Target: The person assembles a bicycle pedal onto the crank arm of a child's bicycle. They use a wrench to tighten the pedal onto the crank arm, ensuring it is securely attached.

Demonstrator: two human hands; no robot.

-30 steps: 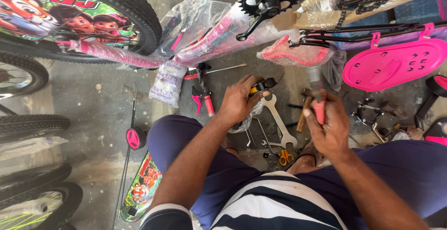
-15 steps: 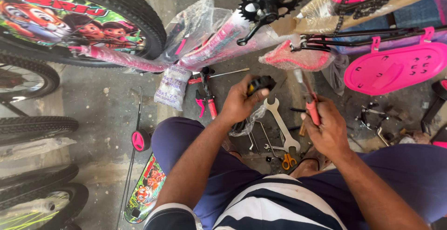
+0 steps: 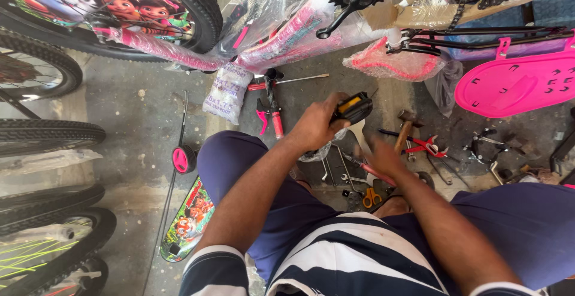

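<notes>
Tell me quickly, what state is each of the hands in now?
Left hand: closed, holding a black pedal.
Right hand: closed on a pink-handled tool; blurred.

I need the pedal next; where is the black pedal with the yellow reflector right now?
In the head view, the black pedal is held up in the left hand, centre frame, above the wrench on the floor and left of the hammer.

**Soft daylight, one blurred hand**

We saw even, bright daylight with no hard shadows; only faint shade lay on the concrete floor (image 3: 144, 110) below the fingers. The right hand (image 3: 383, 155) was smeared by motion blur, while the left hand (image 3: 317, 125) stayed fairly sharp. Glare sat on the plastic wrap (image 3: 263, 8) above the fingers. We noticed wide-angle bending towards the frame's edges.
</notes>
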